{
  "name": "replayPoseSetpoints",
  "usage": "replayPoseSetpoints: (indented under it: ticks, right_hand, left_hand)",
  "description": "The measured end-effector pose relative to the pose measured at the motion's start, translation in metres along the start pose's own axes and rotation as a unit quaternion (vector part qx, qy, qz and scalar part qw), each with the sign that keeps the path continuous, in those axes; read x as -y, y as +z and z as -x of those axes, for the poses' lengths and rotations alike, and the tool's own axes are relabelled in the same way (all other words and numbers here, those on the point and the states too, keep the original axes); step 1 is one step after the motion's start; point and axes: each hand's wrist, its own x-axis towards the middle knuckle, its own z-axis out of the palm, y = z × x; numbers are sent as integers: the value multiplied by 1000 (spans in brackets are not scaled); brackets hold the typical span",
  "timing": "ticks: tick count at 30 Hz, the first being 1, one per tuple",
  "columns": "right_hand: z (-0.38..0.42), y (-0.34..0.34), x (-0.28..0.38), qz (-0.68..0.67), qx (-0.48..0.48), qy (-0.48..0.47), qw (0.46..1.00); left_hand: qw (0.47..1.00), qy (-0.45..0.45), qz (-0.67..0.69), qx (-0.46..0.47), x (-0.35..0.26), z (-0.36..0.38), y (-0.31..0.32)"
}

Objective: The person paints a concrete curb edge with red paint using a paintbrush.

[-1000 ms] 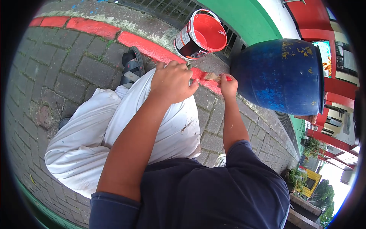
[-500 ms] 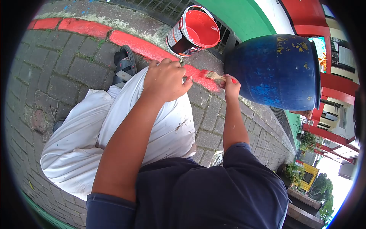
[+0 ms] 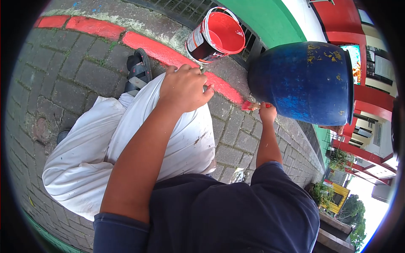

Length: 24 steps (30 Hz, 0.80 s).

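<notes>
My right hand is closed around the handle of a paintbrush. Red paint covers the bristles, which touch the end of the red stretch of the kerb. Over my bent, white-trousered knee lies my left hand, fingers loosely spread and holding nothing. Just beyond it, a paint bucket stands on the concrete strip, its inside coated red and its handle up along the rim. The depth of paint in the bucket cannot be made out.
A big blue barrel with worn yellow patches stands close beyond my right hand. Grey paving bricks run along the kerb. A drain grating and a green wall lie behind the bucket. My sandalled foot is beside the kerb.
My right hand and the paintbrush have moved right along the kerb, to the end of the red paint. My left hand stays on the knee.
</notes>
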Motion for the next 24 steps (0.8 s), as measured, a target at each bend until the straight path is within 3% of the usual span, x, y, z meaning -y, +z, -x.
replayPoseSetpoints:
  ticks: [1,4,10,13,16,23,24]
  right_hand:
    - [-1,-6,2,-6,2,20,1000]
    - [13,-9,31,98,-11,-92,991]
    - [22,43,102,-86,18,-137,987]
    - [26,36,139,-284,114,-24,952]
    - [20,42,127,-354,131,15,926]
    - [1,19,42,-79,50,64,994]
    - [2,13,43,-24,30,29,999]
  left_hand:
    - [1000,2,0,-7,1,0,0]
    - [1000,-1,-7,-10,0,1,1]
    - [1000,-2,-10,-7,-1,3,1]
    - [1000,-5,-12,-10,0,3,0]
    - [1000,-7,-17,5,1,2,-2]
    - [1000,-10,-10,11,1,1,-2]
    - [1000,-11,-10,18,1,0,-2]
